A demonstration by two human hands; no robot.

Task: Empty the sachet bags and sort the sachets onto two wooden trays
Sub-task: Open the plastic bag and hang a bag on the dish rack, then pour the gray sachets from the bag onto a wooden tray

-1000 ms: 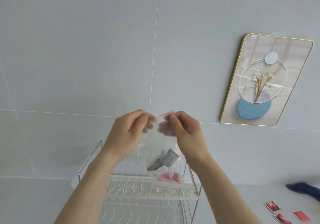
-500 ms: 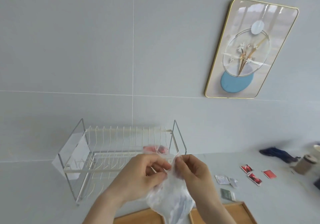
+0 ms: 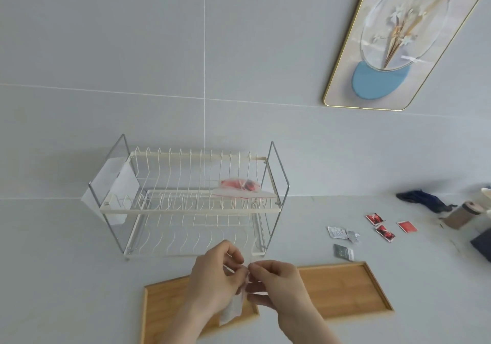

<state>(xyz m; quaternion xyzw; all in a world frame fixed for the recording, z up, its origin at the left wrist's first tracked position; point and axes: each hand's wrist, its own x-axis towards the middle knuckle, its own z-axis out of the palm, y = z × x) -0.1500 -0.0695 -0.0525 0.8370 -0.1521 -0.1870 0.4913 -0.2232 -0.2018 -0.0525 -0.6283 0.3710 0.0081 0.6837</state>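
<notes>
My left hand (image 3: 215, 280) and my right hand (image 3: 279, 288) pinch the top of a clear sachet bag (image 3: 233, 309) between them, above the two wooden trays. The bag hangs down over the gap between the left tray (image 3: 162, 306) and the right tray (image 3: 342, 288); its contents are blurred. A second clear bag with red sachets (image 3: 241, 187) lies on the upper shelf of the dish rack (image 3: 186, 208). Loose red sachets (image 3: 382, 226) and silver sachets (image 3: 341, 237) lie on the counter to the right.
The white wire dish rack stands against the tiled wall behind the trays. At the far right are a dark blue cloth (image 3: 422, 199), a tan cup (image 3: 462, 214) and a dark object at the frame edge. A framed picture (image 3: 398, 38) hangs on the wall.
The view has tilted down, bringing the trays and counter into sight. My hands have lowered the bag from in front of the rack to just above the trays.
</notes>
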